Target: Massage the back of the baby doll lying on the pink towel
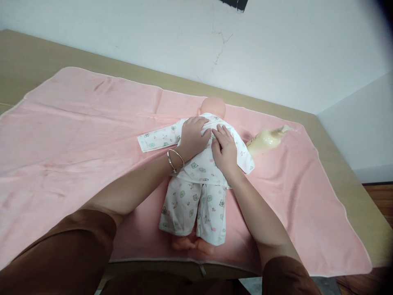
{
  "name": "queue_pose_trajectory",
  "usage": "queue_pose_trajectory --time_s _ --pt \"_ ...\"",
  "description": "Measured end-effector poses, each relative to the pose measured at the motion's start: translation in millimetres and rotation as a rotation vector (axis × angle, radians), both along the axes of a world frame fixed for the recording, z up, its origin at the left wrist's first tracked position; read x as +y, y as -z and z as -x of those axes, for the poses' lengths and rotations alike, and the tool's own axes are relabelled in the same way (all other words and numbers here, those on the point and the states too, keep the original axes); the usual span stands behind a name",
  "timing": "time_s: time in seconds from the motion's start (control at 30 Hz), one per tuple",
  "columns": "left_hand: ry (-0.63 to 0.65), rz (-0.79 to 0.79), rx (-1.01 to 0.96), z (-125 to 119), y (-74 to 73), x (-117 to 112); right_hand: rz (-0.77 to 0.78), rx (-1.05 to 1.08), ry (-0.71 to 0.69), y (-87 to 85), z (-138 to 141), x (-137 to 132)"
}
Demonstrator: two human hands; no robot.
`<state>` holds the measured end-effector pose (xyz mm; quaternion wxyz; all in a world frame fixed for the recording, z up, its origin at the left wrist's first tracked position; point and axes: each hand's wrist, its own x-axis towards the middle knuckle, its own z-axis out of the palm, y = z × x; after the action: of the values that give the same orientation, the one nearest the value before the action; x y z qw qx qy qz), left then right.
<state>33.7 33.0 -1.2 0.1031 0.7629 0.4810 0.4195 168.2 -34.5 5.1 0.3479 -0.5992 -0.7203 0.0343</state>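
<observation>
A baby doll lies on a pink blanket, its bald head toward the wall and no face showing. It wears a white patterned top and matching trousers; its bare feet poke out below. My left hand rests on the left of the doll's upper back, fingers laid over the cloth. Beside it, my right hand touches the right side of the back with its fingers stretched out. Both hands are open. The ends of the sleeves show no doll hands.
The pink blanket has creases and covers much of the wooden table. A pale yellow bottle lies on its side to the right of the doll, partly behind its sleeve. A white wall rises along the table's back edge.
</observation>
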Motion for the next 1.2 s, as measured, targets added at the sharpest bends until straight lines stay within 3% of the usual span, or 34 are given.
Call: queue_pose_trajectory --time_s 0.57,1.2 --pt "-0.006 -0.042 -0.021 -0.2 1.0 1.0 -0.093 0.061 -0.048 7.6 -3.4 4.6" --pt "-0.007 -0.038 -0.028 -0.7 2.4 2.3 -0.091 0.059 -0.049 8.9 -4.3 5.2"
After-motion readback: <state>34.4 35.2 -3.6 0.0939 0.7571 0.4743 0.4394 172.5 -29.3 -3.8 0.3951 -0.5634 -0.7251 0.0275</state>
